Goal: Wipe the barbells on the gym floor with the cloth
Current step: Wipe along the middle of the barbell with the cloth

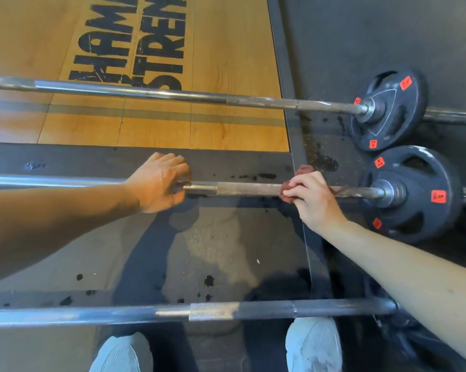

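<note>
— What's underfoot?

— A gym floor (226, 251). Further out is a pale wooden platform (159, 124) with big black lettering (135, 49) cut off at the top edge, framed by dark rubber matting (360, 36). The stretch nearest the person is scuffed grey and flecked with dark spots (209, 280).

— And the bars?

— Three run across the view, roughly parallel. The far barbell (172, 95) crosses the wood and carries a black plate (403, 116) at its right end. The middle barbell (248, 188) runs over the rubber strip just this side of the wood. Its own black plate (414, 218) sits just beside the first one. Both plates bear orange stickers (438, 196). The near barbell (213, 311) lies just ahead of a pair of pale grey shoes (313, 345).

— Where's the cloth?

— The cloth (304, 169) is reddish-brown and bunched round the middle barbell's shaft, on the knurled stretch left of its plate. The right hand (315, 200) grips it there with its fingers curled over cloth and bar. A fold pokes out above the knuckles.

— The other hand?

— The left hand (159, 182) holds the same bar further left, fingers curled over the top of the shaft.

— How does that bar look?

— Smooth and shiny beside the left hand, then dull, brownish and rough between the two hands.
</note>
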